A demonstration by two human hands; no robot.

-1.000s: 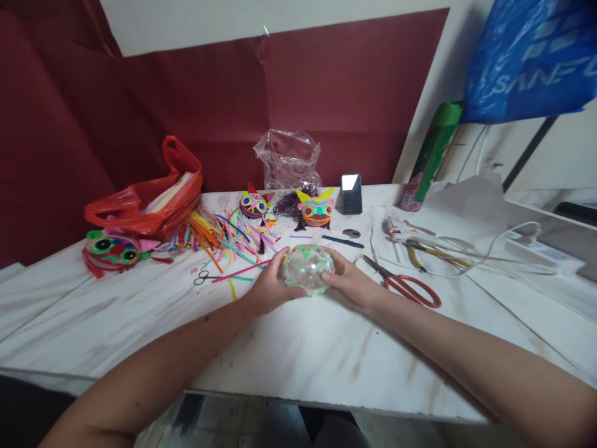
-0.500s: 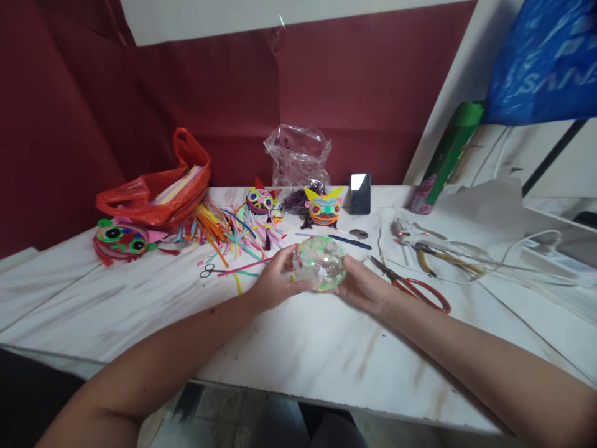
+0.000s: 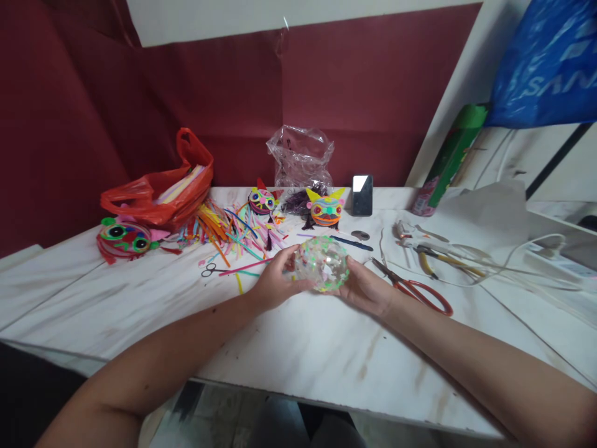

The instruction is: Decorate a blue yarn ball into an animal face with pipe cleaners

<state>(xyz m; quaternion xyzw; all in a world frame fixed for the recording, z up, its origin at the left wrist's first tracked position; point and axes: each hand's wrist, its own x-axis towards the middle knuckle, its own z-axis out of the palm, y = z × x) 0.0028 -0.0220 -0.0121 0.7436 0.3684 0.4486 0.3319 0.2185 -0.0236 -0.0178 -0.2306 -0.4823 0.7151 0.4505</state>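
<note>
Between my two hands is a clear, round plastic ball (image 3: pixel 323 264) speckled with green, yellow and pink bits. My left hand (image 3: pixel 278 279) grips its left side, fingers behind and thumb along the lower front. On the right side, my right hand (image 3: pixel 366 286) holds it with curled fingers, partly hidden behind the ball. Red-handled scissors (image 3: pixel 415 291) lie just right of my right hand. Near my left hand are small dark scissors (image 3: pixel 209 270) and a pink pipe cleaner (image 3: pixel 245 266).
Colourful decorated animal heads (image 3: pixel 325 210) stand at the back, near a phone (image 3: pixel 362 195) and a clear plastic bag (image 3: pixel 301 155). A red bag (image 3: pixel 158 202) and many pipe cleaners (image 3: pixel 212 227) are at left. Pliers (image 3: pixel 431 258) and white cables (image 3: pixel 508 252) lie at right.
The whole view has shifted very slightly. The ball seems turned a little between my hands, which keep their hold on both sides.
</note>
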